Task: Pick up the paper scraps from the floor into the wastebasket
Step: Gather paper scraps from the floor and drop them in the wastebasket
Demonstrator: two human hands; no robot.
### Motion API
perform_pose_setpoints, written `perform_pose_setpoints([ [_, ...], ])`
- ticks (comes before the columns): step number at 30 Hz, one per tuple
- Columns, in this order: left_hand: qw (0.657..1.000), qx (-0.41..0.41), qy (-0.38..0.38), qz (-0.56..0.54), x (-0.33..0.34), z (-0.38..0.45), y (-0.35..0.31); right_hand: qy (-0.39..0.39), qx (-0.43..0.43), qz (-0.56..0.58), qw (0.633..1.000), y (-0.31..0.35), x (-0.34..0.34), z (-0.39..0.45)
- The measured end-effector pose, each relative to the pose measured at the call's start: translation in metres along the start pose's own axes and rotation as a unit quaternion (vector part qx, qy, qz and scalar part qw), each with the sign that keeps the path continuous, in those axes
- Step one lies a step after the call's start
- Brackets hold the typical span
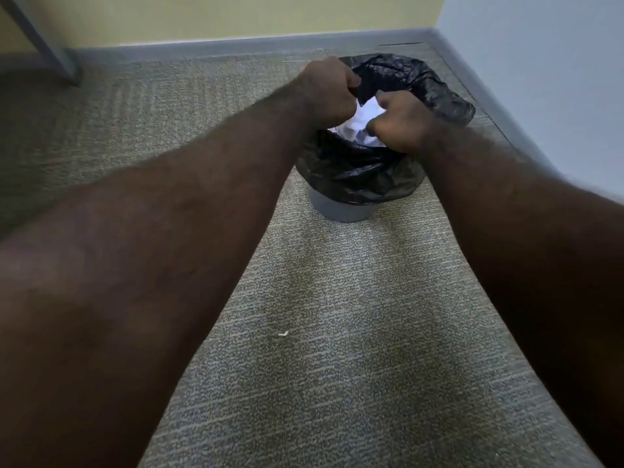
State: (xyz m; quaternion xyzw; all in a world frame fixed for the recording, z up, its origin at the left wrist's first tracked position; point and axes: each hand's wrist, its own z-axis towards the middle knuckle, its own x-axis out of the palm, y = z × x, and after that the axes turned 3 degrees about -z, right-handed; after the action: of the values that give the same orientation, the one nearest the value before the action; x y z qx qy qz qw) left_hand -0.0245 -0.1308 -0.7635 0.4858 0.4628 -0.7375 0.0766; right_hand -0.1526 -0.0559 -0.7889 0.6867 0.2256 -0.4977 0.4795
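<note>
Nearest me, one small paper scrap lies on the carpet between my forearms, well short of both hands, its long axis roughly left-right. Farther out, my left hand pinches the black liner of the wastebasket; my right hand is curled over white paper inside, though whether it grips any I cannot tell. Either hand must pull back toward me for the scrap.

The wastebasket is grey, and the bag in it is shiny black. The paper inside is white. The carpet is grey-green with fine pale speckled lines, and one white scrap lies there.
</note>
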Motion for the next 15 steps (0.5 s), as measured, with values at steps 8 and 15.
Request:
perform_pose_setpoints([
  [8,0.987,0.03,-0.146,-0.064,-0.001,-0.033,0.022,-0.213,-0.075,0.157,0.961,-0.007,-0.004,-0.032],
  [15,0.989,0.022,-0.149,0.005,0.019,-0.112,0.087,-0.252,-0.177,0.171,0.936,-0.008,0.037,-0.106],
])
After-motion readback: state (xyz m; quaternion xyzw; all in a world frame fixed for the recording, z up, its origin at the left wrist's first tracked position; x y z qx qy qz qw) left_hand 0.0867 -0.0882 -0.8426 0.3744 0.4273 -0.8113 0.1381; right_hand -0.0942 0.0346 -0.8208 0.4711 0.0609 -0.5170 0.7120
